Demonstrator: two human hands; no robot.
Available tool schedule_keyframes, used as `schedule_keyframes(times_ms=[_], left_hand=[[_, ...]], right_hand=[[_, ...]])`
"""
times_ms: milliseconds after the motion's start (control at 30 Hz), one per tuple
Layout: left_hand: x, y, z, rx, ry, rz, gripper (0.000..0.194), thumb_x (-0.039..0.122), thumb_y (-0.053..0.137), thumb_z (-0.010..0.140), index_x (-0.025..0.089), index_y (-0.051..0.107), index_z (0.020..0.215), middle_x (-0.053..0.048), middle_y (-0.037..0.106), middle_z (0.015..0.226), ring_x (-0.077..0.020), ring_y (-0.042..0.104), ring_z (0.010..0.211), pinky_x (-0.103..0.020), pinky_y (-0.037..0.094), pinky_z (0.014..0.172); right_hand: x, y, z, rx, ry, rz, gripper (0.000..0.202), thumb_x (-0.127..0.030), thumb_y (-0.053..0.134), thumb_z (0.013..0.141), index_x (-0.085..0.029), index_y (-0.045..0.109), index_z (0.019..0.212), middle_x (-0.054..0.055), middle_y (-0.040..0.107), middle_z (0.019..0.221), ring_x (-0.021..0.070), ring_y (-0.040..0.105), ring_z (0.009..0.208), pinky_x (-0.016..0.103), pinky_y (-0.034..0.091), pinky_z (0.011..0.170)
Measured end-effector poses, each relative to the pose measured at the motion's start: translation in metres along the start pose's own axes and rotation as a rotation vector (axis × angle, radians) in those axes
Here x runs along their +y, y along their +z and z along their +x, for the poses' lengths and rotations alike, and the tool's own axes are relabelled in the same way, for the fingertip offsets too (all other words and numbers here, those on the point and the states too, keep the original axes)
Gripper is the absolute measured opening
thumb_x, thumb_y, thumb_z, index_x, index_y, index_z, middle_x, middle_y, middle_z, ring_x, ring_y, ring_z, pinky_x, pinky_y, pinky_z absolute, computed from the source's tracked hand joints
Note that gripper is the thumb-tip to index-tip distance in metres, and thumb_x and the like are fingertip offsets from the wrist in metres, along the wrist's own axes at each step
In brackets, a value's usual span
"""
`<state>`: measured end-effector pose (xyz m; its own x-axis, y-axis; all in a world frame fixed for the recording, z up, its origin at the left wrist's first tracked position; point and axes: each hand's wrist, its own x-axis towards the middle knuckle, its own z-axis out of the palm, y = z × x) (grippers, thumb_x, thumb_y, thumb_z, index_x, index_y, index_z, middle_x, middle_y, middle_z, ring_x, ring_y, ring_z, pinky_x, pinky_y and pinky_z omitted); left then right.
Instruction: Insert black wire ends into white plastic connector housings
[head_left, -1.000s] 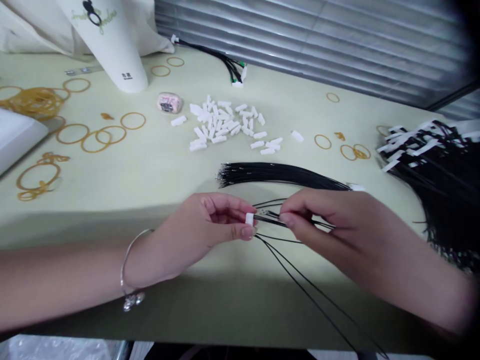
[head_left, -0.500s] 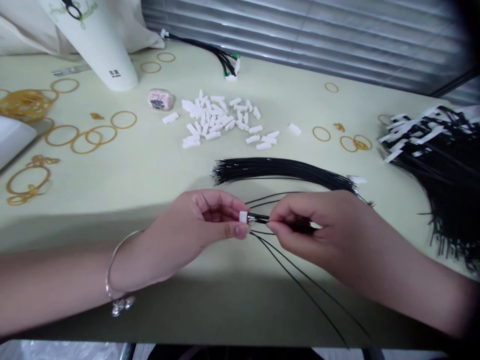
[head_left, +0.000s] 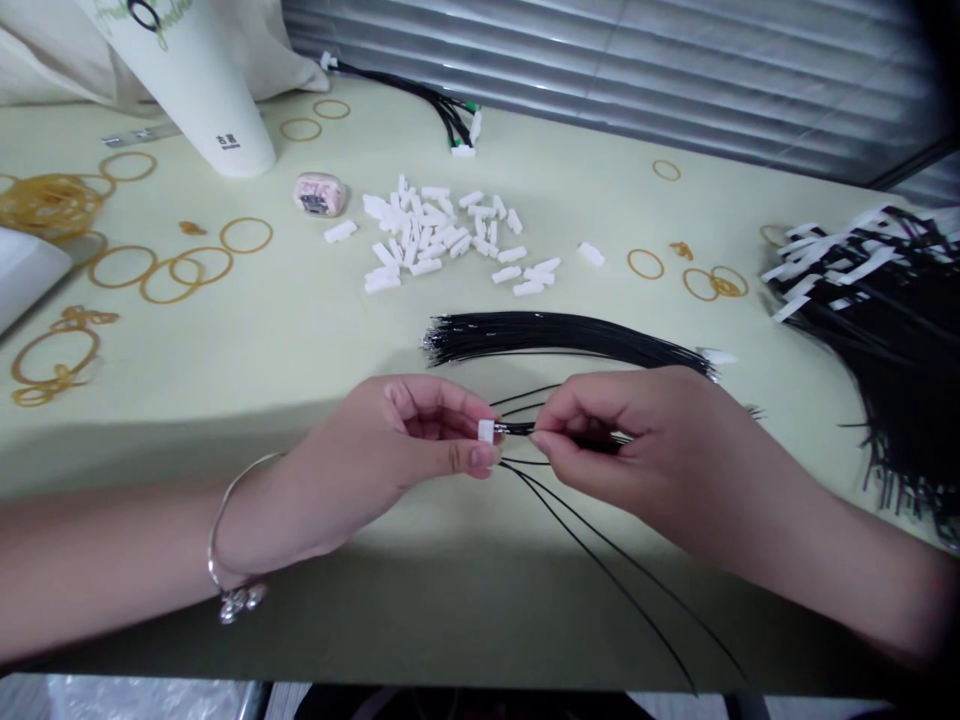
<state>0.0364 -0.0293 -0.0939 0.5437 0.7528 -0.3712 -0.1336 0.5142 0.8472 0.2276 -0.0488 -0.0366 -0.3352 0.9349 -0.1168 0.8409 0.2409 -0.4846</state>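
Many amber rubber bands [head_left: 52,205] lie at the far left of the table [head_left: 292,320], some heaped, some loose. Right of the heap a white tumbler [head_left: 202,95] stands near a small pink object [head_left: 320,194]. A charm bracelet [head_left: 238,602] circles my left wrist. My left hand [head_left: 367,455] has its thumb and fingers pinched closed around a small white connector [head_left: 486,431], held above the near part of the table; beyond it lies a scatter of similar white pieces [head_left: 431,230]. Thin black wires [head_left: 517,428] meet the connector's right side, and my right hand [head_left: 637,430] grips them between closed thumb and forefinger. Other strands [head_left: 592,550] trail toward me. Behind my hands rests a black wire bundle [head_left: 555,333]; at far right, a large pile of white-tipped black wires [head_left: 900,360].
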Motion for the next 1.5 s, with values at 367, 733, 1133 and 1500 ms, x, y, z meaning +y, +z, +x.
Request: schedule_keyframes(times_ms=[367, 733, 1133, 1500], left_hand=[[0.001, 0.000, 0.002, 0.006, -0.014, 0.030, 0.019, 0.014, 0.076, 0.065, 0.016, 0.065, 0.080, 0.003, 0.070, 0.073, -0.0070, 0.065, 0.069, -0.016, 0.053, 0.070], [0.001, 0.000, -0.001, -0.007, -0.032, 0.009, 0.018, 0.013, 0.076, 0.066, 0.016, 0.066, 0.081, 0.003, 0.071, 0.071, -0.0067, 0.066, 0.068, -0.014, 0.053, 0.069], [0.002, 0.001, -0.002, 0.012, -0.040, 0.051, 0.018, 0.014, 0.077, 0.064, 0.016, 0.066, 0.078, 0.003, 0.070, 0.066, -0.0062, 0.065, 0.066, -0.012, 0.052, 0.066], [0.001, 0.001, -0.001, 0.016, -0.027, 0.038, 0.018, 0.015, 0.077, 0.064, 0.016, 0.065, 0.077, 0.003, 0.070, 0.068, -0.0072, 0.066, 0.067, -0.013, 0.052, 0.066]], right_hand=[[0.002, 0.000, 0.001, 0.023, -0.017, 0.019, 0.015, -0.019, 0.053, 0.074, -0.020, 0.058, 0.060, -0.007, 0.052, 0.050, 0.0054, 0.042, 0.044, 0.018, 0.030, 0.040], [0.000, 0.003, -0.003, 0.035, -0.094, -0.055, 0.014, -0.016, 0.052, 0.071, -0.019, 0.059, 0.059, -0.008, 0.050, 0.048, 0.0040, 0.038, 0.044, 0.018, 0.028, 0.042], [0.001, 0.010, -0.002, 0.069, -0.135, -0.094, 0.015, -0.015, 0.051, 0.075, -0.019, 0.058, 0.062, -0.006, 0.054, 0.053, 0.0060, 0.042, 0.049, 0.022, 0.027, 0.047], [-0.001, 0.006, 0.003, -0.048, 0.021, 0.129, 0.015, -0.019, 0.051, 0.076, -0.019, 0.059, 0.064, -0.006, 0.051, 0.052, 0.0052, 0.040, 0.047, 0.017, 0.030, 0.041]])
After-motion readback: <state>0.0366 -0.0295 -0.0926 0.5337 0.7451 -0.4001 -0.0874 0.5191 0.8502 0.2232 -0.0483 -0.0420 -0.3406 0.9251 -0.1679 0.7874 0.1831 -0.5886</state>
